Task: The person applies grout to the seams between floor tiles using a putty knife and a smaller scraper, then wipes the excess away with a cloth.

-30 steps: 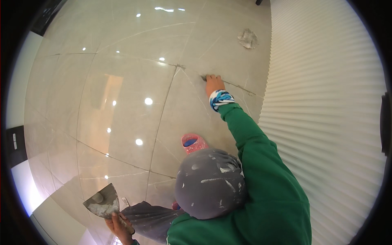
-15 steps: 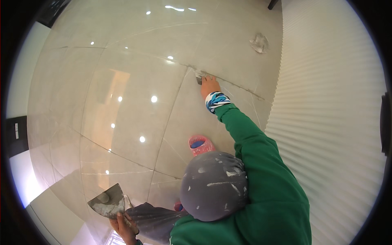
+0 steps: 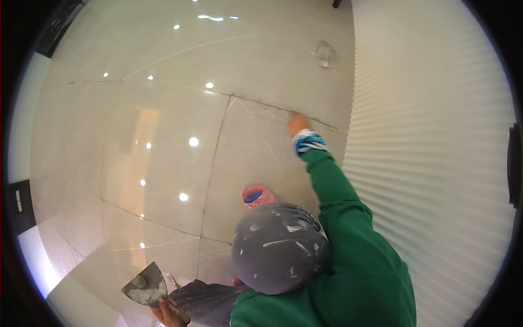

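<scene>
Left grip (image 3: 166, 313) clamps 1 putty knife (image 3: 144, 286); right grip (image 3: 297, 123), state unclear, touches 1 joint (image 3: 261, 103).

My left hand (image 3: 166, 312) is cut off by the lower edge, and its fingers hide the scraper (image 3: 146, 286) handle. My cap (image 3: 279, 248) covers part of the pink cup (image 3: 257, 196). Whatever my right hand (image 3: 297, 123) presses to the grout line is too small to tell.
</scene>
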{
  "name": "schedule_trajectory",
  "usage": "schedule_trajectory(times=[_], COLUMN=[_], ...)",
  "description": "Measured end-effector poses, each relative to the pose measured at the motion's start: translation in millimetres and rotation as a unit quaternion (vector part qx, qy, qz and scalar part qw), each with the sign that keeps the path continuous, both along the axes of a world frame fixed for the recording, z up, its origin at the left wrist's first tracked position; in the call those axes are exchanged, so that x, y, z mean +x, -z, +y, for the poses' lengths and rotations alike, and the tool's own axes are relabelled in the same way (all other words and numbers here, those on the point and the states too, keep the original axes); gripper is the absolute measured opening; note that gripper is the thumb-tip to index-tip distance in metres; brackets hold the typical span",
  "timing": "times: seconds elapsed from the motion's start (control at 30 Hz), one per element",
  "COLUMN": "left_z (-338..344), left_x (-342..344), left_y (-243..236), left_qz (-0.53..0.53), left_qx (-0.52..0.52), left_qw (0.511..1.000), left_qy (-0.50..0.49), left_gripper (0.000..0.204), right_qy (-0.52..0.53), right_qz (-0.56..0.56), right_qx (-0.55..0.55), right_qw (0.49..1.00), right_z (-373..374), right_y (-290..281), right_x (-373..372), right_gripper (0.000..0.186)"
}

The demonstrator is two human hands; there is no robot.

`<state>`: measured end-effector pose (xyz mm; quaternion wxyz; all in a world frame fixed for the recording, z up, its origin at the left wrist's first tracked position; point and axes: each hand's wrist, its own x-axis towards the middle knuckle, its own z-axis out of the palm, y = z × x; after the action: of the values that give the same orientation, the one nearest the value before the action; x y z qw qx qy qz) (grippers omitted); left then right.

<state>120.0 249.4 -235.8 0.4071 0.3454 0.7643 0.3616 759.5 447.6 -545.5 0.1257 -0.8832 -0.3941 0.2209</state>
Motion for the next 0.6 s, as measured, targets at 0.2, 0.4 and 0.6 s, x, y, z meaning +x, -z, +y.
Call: schedule_trajectory(times=[0.2,0.4,0.6], left_z=[2,-7,70], left_x=[-3,-45,46], left_y=[1,5,23], left_qz=[-0.001,0.137,-0.065], left_qx=[-0.017,-0.046,0.006], left_qw=[1.0,0.98,0.997], left_qy=[-0.023,0.138,0.028], left_gripper=[0.031,0.041,0.027], right_qy=[0.256,0.013,-0.062], right_qz=[-0.005,-0.03,-0.109], right_qx=[-0.146,-0.058,-0.045], right_qw=[0.955,0.998,0.991], right_z=[-103,75,218], right_y=[16,29,4], right_x=[133,-30,-81], right_gripper=[0.034,0.028,0.027])
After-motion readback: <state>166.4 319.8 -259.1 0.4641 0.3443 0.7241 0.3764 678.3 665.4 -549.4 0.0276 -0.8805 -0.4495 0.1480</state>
